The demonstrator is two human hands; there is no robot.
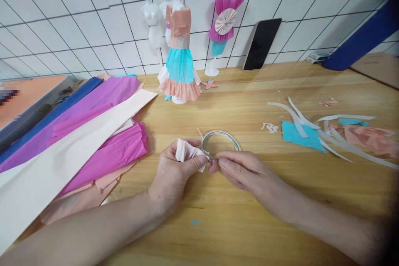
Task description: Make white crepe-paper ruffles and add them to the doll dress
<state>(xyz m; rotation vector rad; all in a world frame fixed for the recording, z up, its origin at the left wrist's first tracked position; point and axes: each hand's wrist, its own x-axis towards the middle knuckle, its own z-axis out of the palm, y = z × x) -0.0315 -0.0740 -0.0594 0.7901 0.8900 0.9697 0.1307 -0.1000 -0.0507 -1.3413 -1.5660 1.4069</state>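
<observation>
My left hand (pixel 174 170) is closed, pinching a small piece of pleated off-white crepe paper (pixel 184 149) between thumb and fingers. Close beside it, my right hand (pixel 240 168) is closed on a thin metal tool (pixel 209 156) that looks like tweezers; its tip meets the paper at my left thumb, and most of the rest is hidden by my fingers. Just behind both hands a roll of narrow tape (pixel 222 134) lies flat on the table, its near side covered by them.
Coloured crepe paper sheets (pixel 102 129) are piled at left. Small dress forms, one in a peach and turquoise paper dress (pixel 180 64), another in magenta (pixel 229 2), stand by the tiled wall. A phone (pixel 263 45) leans there. Paper strips (pixel 347 117) and a turquoise scrap (pixel 302 137) lie right.
</observation>
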